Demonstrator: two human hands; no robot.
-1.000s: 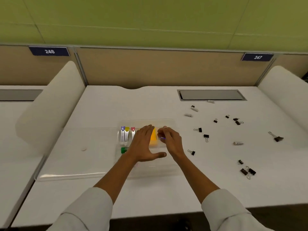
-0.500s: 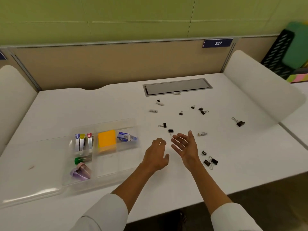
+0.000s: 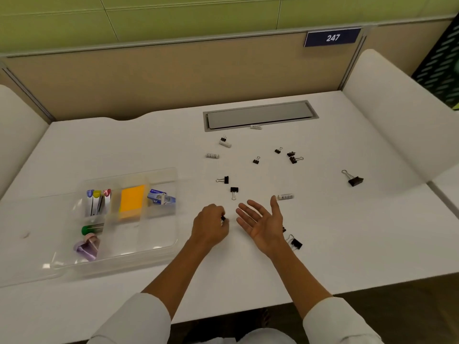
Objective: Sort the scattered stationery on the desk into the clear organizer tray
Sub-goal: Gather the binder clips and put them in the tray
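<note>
A small binder clip (image 3: 223,218) sat pinched in the left hand (image 3: 210,225); the right hand (image 3: 260,219) lay open, palm up. Next, probably, the tray (image 3: 139,256).

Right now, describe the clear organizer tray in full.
The clear organizer tray is see-through plastic with dividers, lying flat on the white desk left of both hands, untouched. Its compartments hold coloured-capped items, an orange sticky-note pad, a blue staple box, a green piece and purple items.
</note>
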